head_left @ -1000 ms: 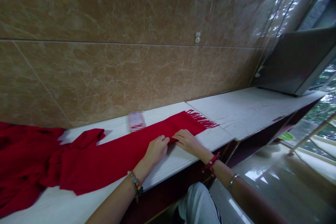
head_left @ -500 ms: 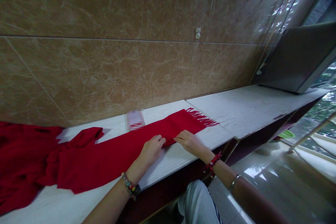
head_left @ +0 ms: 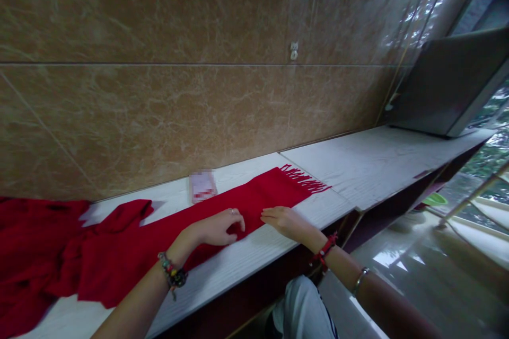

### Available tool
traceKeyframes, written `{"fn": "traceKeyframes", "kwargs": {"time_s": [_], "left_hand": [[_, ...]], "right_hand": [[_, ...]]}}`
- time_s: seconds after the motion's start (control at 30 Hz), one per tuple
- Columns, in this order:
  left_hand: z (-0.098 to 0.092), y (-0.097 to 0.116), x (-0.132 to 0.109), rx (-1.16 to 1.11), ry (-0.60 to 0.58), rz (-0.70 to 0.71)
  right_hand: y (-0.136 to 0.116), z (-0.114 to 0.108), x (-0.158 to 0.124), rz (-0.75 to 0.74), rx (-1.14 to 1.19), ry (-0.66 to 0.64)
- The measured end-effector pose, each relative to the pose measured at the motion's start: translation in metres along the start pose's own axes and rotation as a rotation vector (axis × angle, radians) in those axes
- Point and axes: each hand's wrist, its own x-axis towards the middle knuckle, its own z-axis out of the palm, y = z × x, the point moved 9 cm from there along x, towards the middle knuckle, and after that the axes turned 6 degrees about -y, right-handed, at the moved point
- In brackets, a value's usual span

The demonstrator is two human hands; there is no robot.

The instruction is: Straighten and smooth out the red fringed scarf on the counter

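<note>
A red scarf [head_left: 254, 196] lies in a long flat strip on the white countertop [head_left: 338, 161], its fringe spread at the right end. Toward the left it runs into a crumpled heap of the same red cloth. My left hand [head_left: 222, 226], wearing a ring, rests over the scarf's near edge with fingers curved and parted, holding nothing. Just right of it, my right hand [head_left: 284, 221] lies flat with fingers stretched out at the near edge of the scarf.
A small pale packet, blurred out [head_left: 202, 186], lies behind the scarf by the brown tiled wall [head_left: 159, 116]. A large grey box-shaped object [head_left: 445, 85] stands at the counter's far right end. Below, a green basin [head_left: 435, 199] sits near the floor.
My left hand has let go of the scarf's edge and shifted left, its fingers parting. My right hand has gone from a pinch at the edge to lying flat.
</note>
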Motion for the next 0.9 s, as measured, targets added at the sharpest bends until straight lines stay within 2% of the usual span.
{"fn": "traceKeyframes", "kwargs": {"time_s": [0.1,0.17,0.23,0.3,0.4,0.47,0.53,0.6,0.67,0.8,0.9], "left_hand": [[-0.015,0.001,0.022,0.017,0.133,0.103],[-0.012,0.001,0.036,0.085,0.146,0.144],[-0.007,-0.008,0.046,0.156,0.134,0.116],[-0.007,-0.029,0.05,0.201,0.141,-0.029],[-0.009,-0.072,0.047,0.213,0.144,-0.394],[-0.008,-0.088,0.043,0.222,0.153,-0.546],[-0.002,-0.082,0.049,0.23,0.138,-0.463],[0.007,-0.067,0.055,0.22,0.107,-0.253],[0.013,-0.061,0.052,0.206,0.088,-0.131],[0.012,-0.073,0.024,0.203,0.105,-0.161],[0.016,-0.067,-0.003,0.208,0.076,-0.13]], "right_hand": [[-0.001,-0.002,0.0,0.004,0.016,-0.006],[0.0,-0.004,0.0,0.007,0.036,-0.002],[0.0,-0.005,0.0,0.005,0.056,0.004],[0.0,-0.005,0.0,0.002,0.065,0.005],[0.001,-0.003,0.0,-0.003,0.071,0.012],[0.002,-0.002,0.0,0.001,0.081,0.025],[0.003,0.0,-0.001,0.01,0.089,0.035],[0.005,0.002,-0.001,0.026,0.095,0.041],[0.007,0.003,-0.001,0.044,0.103,0.047],[0.01,0.007,-0.002,0.057,0.11,0.047],[0.011,0.009,-0.002,0.065,0.112,0.04]]}}
